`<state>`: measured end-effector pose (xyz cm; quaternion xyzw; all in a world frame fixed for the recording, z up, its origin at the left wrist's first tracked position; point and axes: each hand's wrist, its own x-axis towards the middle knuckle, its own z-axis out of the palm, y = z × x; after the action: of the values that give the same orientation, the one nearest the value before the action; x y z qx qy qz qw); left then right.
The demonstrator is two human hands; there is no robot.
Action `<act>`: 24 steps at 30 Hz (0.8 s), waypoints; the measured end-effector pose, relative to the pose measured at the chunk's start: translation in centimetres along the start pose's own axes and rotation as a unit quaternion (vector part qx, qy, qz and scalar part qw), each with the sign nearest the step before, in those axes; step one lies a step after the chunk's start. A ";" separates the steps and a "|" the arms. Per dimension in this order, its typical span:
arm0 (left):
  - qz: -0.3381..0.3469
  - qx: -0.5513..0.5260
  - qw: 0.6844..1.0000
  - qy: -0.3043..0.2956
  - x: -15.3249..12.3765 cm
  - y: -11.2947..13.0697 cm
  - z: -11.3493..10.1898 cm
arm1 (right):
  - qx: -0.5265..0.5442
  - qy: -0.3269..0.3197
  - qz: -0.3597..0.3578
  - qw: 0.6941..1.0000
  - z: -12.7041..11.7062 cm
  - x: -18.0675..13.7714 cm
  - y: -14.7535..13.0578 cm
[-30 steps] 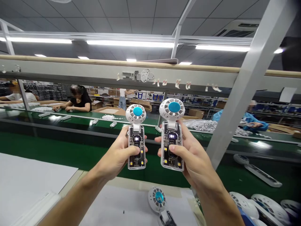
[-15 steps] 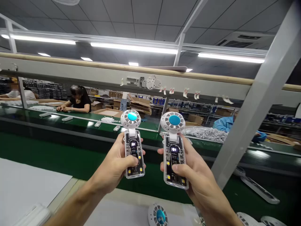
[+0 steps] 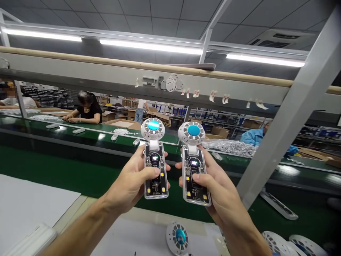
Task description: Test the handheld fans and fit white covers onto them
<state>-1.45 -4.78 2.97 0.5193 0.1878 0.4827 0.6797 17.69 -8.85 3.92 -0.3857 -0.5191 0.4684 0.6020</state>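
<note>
One fan [image 3: 156, 186] is gripped in the left hand [image 3: 134, 179], and a second fan [image 3: 197, 193] in the right hand [image 3: 221, 186]. Both hands are closed around the fans from behind, each thumb [image 3: 149, 173] laid on the front. The pair is held side by side, near each other but apart, raised in front of the green surface [image 3: 53, 163]. The left unit is close to upright; the right one tilts slightly left at its top. Each carries a blue disc [image 3: 193, 130] at the top and a lit display [image 3: 194, 163]; the readings are too small to make out.

A third fan [image 3: 170, 236] lies on the white sheet [image 3: 138, 234], below and between the hands, cut off by the lower edge of view. Fan heads [image 3: 274, 240] are grouped at lower right. Stickers [image 3: 212, 96] hang in a row from the beam [image 3: 106, 73]. A person in black [image 3: 90, 112] works at the far side, hands on the bench; a person in blue [image 3: 252, 136] is partly hidden by the post [image 3: 287, 117].
</note>
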 end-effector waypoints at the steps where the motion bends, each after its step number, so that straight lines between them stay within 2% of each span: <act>1: -0.001 -0.005 1.000 -0.003 0.1 0.0 0.0 | 0.000 0.000 -0.002 1.000 0.0 0.1 0.1; 9: 0.012 -0.030 0.999 -0.027 0.3 -0.4 -0.3 | -0.008 -0.011 0.001 1.000 0.1 0.1 0.2; 12: 0.008 -0.035 0.998 -0.043 0.0 -0.3 -0.5 | -0.005 -0.022 -0.017 1.000 0.0 -0.2 0.2; 16: -0.002 -0.027 0.998 -0.053 -0.2 -0.1 -0.5 | -0.006 -0.004 -0.056 0.998 0.1 -0.4 0.3; 18: 0.013 0.007 1.000 -0.020 -0.1 -0.3 -0.5 | -0.004 0.001 -0.071 0.997 0.3 -0.4 0.5; 20: 0.050 0.075 0.995 0.043 0.3 -0.8 -0.5 | -0.003 0.012 -0.093 0.996 0.6 -0.4 0.6; 24: 0.164 0.209 0.950 0.162 1.4 -1.6 -1.3 | 0.025 0.077 -0.154 0.985 1.2 -0.3 0.5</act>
<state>-1.07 -2.93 1.41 0.5882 0.3050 0.6150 0.4276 16.42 -9.06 3.56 -0.3213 -0.5124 0.3515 0.7146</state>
